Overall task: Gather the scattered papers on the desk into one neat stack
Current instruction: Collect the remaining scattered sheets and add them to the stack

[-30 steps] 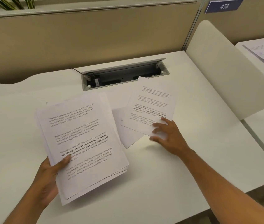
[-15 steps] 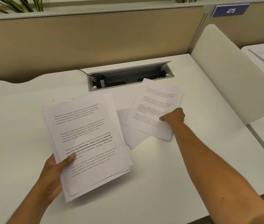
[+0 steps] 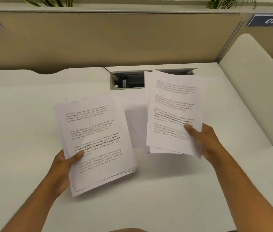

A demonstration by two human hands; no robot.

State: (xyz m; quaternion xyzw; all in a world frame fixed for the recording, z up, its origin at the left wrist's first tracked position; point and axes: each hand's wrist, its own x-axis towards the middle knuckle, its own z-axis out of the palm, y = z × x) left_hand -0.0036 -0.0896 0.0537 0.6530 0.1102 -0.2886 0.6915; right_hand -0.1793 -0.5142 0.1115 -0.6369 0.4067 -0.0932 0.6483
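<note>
Desk: white desk against a tan partition, with an open cable tray at the back edge; a white side divider stands to the right.
Big bundle: the larger stack of printed sheets is held above the desk on the left, tilted, its lower edges fanned and uneven.
Small bundle: a thinner sheaf is lifted on the right, its top edge over the cable tray, text blurred.
Loose sheet: one blank-looking sheet appears to lie flat on the desk between the two bundles.
Handling: light, floppy, slick paper; sheets will likely slide against each other and droop if held by one corner. Best taken at a lower edge, thumb on top and fingers beneath, then tapped square on the desk.
Left hand: left hand closed on the big stack's lower left edge, thumb pressed on the top page, fingers hidden underneath.
Right hand: right hand pinching the thinner sheaf at its lower right edge, thumb on top, fingers behind the pages.
</note>
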